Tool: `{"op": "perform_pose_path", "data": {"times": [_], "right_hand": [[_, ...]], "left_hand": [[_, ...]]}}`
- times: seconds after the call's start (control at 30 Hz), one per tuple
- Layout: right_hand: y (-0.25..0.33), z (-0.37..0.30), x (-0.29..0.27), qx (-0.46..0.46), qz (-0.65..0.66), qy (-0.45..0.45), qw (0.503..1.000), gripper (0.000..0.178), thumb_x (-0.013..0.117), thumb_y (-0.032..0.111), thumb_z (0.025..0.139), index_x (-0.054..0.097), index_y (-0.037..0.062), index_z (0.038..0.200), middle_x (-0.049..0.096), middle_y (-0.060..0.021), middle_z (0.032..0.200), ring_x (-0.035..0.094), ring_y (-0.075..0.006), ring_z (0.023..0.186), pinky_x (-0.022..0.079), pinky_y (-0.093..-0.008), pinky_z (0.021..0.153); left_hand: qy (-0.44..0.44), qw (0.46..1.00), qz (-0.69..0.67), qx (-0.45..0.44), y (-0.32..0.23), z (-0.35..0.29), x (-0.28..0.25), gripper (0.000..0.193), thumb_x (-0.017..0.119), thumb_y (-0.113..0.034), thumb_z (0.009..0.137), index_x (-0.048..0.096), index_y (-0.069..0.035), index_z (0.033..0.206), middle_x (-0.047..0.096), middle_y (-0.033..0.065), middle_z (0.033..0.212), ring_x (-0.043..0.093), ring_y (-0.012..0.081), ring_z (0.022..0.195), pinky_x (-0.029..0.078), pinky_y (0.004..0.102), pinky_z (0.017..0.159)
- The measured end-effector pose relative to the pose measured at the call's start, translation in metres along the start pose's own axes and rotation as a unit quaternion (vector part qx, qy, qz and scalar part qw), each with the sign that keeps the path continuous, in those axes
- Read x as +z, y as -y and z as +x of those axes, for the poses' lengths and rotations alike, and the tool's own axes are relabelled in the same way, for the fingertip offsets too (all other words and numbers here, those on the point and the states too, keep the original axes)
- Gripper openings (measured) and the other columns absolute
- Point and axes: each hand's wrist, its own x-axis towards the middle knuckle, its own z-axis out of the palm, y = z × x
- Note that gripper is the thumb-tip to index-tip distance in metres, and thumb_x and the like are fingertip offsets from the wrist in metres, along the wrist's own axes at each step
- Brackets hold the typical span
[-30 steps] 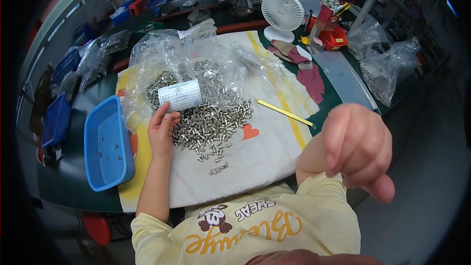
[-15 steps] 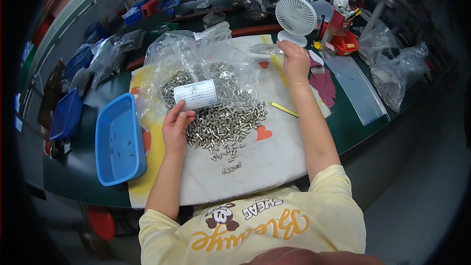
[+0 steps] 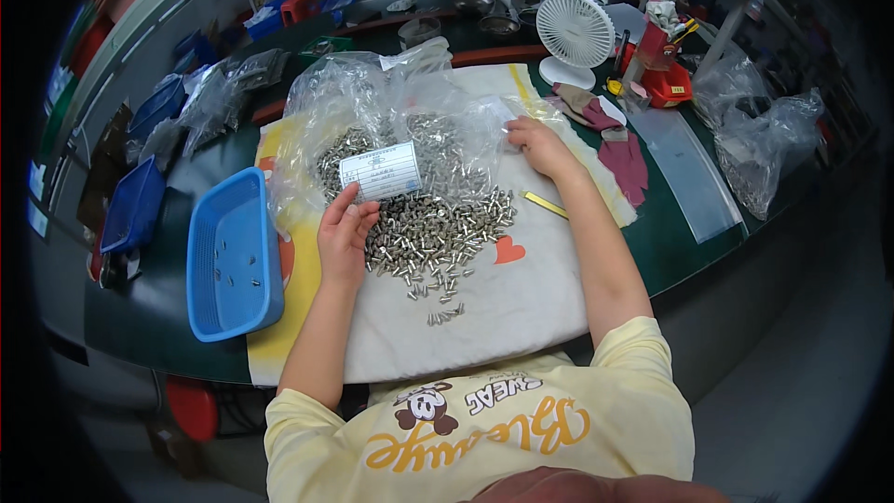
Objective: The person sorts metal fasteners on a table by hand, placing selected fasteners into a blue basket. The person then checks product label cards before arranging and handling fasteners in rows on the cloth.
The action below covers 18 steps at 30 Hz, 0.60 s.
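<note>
A white printed label point(image 3: 380, 170) stands over the pile of small metal screws point(image 3: 438, 233). My left hand point(image 3: 345, 237) pinches it at its lower left corner, the fingers curled. Behind it a large clear plastic bag point(image 3: 349, 84) lies crumpled, with more screws inside and under it. My right hand point(image 3: 542, 147) is closed on the edge of a small clear plastic bag point(image 3: 491, 116), which lies against the right side of the large one. A few loose screws point(image 3: 445, 315) lie nearer to me on the white cloth point(image 3: 521, 317).
A blue basket point(image 3: 197, 270) with a few screws stands at the left. A yellow strip point(image 3: 546, 204) lies right of the pile. Further right are maroon cloth point(image 3: 622, 168), a clear plastic sheet point(image 3: 684, 172) and a red box point(image 3: 667, 84). A white fan point(image 3: 575, 33) stands behind.
My right hand has come down and toward me from near the fan, bringing the small clear bag beside the large bag. My left hand stays at the label. The view has shifted slightly.
</note>
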Motion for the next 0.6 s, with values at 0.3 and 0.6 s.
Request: {"op": "perform_pose_path", "data": {"times": [0.3,0.6], "right_hand": [[-0.013,-0.009,-0.03,0.089,-0.088,-0.085,0.988,0.013,0.062,0.007,0.061,0.071,0.0162,0.061,0.064,-0.0035,0.112,0.046,-0.0287,0.121,0.026,-0.0467,0.107],[0.009,-0.009,-0.049,0.177,-0.206,-0.003,0.962,0.015,0.062,0.004,0.064,0.072,0.0148,0.069,0.057,-0.0062,0.123,0.042,-0.0287,0.124,0.027,-0.0449,0.105]], "left_hand": [[-0.006,1.0,0.019,-0.007,0.0,0.0,0.0,0.039,0.051,-0.011,0.092,0.044,0.003,0.129,0.061,0.0111,0.104,0.061,0.0173,0.095,0.051,0.0274,0.084],[-0.022,1.0,0.005,-0.006,-0.002,-0.003,-0.005,0.037,0.05,-0.007,0.092,0.046,0.003,0.127,0.061,0.0117,0.104,0.061,0.0169,0.093,0.052,0.0266,0.082]]}}
